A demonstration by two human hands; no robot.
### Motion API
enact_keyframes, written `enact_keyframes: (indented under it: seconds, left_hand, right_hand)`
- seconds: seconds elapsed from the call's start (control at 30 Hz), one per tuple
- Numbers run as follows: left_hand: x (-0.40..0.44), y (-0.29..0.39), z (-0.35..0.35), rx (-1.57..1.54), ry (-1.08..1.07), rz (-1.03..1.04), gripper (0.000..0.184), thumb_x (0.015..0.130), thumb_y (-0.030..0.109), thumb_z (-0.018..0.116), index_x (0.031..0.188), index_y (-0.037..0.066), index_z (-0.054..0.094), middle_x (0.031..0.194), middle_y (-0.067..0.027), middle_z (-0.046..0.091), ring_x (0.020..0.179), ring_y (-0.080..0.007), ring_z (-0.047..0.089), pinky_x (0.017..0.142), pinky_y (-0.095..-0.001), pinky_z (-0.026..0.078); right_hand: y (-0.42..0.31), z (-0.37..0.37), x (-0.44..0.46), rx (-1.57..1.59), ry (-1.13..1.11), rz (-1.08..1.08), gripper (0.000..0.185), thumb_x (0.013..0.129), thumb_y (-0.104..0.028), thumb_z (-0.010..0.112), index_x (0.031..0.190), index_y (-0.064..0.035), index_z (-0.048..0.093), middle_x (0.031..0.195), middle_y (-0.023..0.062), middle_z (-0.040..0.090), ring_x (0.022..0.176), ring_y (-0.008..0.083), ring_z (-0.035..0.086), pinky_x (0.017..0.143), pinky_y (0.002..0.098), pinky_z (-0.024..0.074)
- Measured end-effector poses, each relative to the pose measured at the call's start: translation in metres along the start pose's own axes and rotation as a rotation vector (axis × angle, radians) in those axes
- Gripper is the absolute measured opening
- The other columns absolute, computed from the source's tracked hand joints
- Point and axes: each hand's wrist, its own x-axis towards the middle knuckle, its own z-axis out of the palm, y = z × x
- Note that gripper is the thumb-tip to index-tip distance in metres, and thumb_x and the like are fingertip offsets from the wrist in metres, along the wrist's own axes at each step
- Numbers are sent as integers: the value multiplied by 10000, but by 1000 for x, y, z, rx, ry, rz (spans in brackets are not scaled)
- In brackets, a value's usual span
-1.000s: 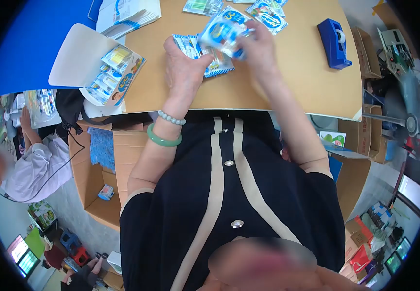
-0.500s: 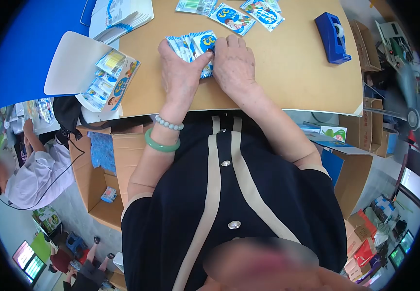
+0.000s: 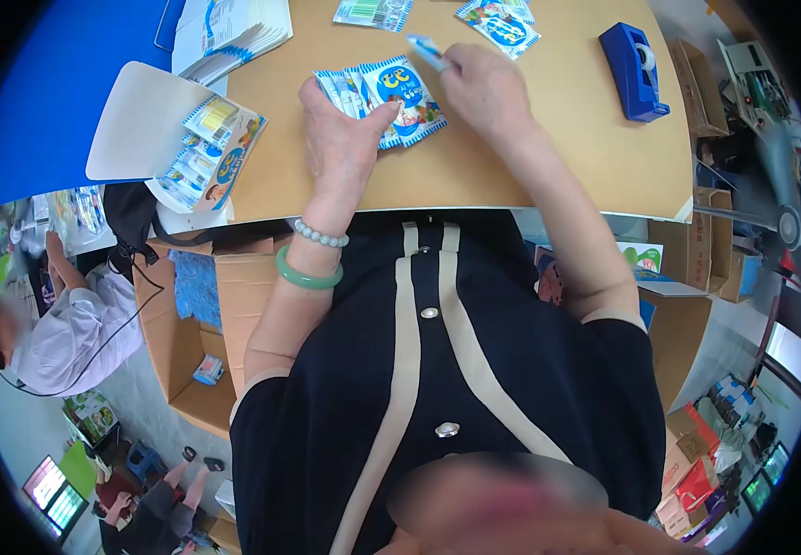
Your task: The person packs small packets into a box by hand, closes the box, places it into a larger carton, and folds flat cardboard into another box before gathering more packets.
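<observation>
My left hand (image 3: 340,139) is closed around a small row of blue-and-white snack packets (image 3: 400,97), its thumb pressed on the front one. They stand close together on the tan table, printed faces toward me. My right hand (image 3: 488,88) is up and to the right of them, pinching one more packet (image 3: 426,52) seen nearly edge-on. Beyond it, loose packets (image 3: 502,28) lie flat at the table's far side, with another packet (image 3: 372,11) farther left. To the left, an open white-lidded carton (image 3: 229,166) holds several of the same packets.
A blue tape dispenser (image 3: 636,74) stands at the table's right. Flat white cartons (image 3: 234,32) are stacked at the back left. Below the table edge are an open cardboard box (image 3: 187,351) on the left and another cardboard box (image 3: 683,342) on the right. A person (image 3: 72,324) sits at far left.
My right hand has left the packet row, moved up and right, and picked up a loose packet from the far side. My left hand stays on the row.
</observation>
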Motion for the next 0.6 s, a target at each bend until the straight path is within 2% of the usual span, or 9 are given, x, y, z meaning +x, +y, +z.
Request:
enact_keyframes:
  seconds: [0.03,0.07,0.13,0.17,0.3,0.4,0.43,0.53,0.6]
  left_hand:
    - [0,2,0,16,16,13,894,698,325,864,1343,-16,346,1219,-218,567,1129,-365,584,924,-455,485]
    - [-1,3,0,35,26,27,903,701,334,862,1349,-20,342,1229,-224,560,1137,-369,578,930,-456,482]
    - [-3,3,5,55,21,49,912,704,343,860,1356,-24,338,1239,-230,553,1145,-372,572,935,-456,479]
    - [-2,-1,8,11,25,69,923,703,351,860,1359,-29,334,1245,-237,544,1153,-375,564,941,-455,475]
    - [-3,2,7,-61,45,94,947,698,362,860,1364,-44,324,1258,-251,523,1171,-381,544,957,-452,465]
    - [-8,11,6,-44,26,87,952,693,351,861,1364,-53,320,1258,-253,514,1172,-380,537,964,-449,460]
    - [-7,10,6,-24,13,88,952,693,340,860,1367,-56,316,1253,-251,515,1169,-378,538,968,-446,458]
    - [-4,7,7,7,-20,101,951,694,317,856,1374,-62,309,1241,-247,517,1161,-374,539,974,-441,454]
    - [-2,3,8,-16,-10,89,951,687,293,856,1376,-66,307,1243,-246,514,1154,-371,542,981,-435,452]
  right_hand:
    - [-16,-3,-10,150,-7,10,227,936,-206,555,1104,-69,623,976,169,625,803,404,620,743,469,527]
    - [-32,-1,-17,152,-12,20,227,936,-206,555,1104,-69,623,976,169,625,803,404,620,743,469,527]
    - [-56,4,-26,331,-84,209,273,965,-199,520,1190,-83,622,1009,196,593,861,404,611,753,442,533]
    - [-54,6,-28,329,-78,216,273,965,-199,520,1190,-83,622,1009,196,593,861,404,611,753,442,533]
    - [-49,11,-27,450,-136,274,346,976,-188,522,1301,-89,589,1027,189,568,921,321,623,760,396,537]
    - [-36,-5,-23,1314,-416,608,423,970,-169,544,1388,-105,540,1084,169,576,968,226,612,783,365,533]
    - [-35,-3,-24,1311,-415,610,423,970,-169,544,1388,-105,540,1084,169,576,968,226,612,783,365,533]
    - [-28,6,-25,802,-375,324,492,941,-166,590,1425,-123,515,1158,142,603,978,179,605,803,363,532]
    - [-18,-5,-17,746,-361,326,492,932,-170,599,1415,-119,524,1170,140,608,993,201,608,807,372,534]
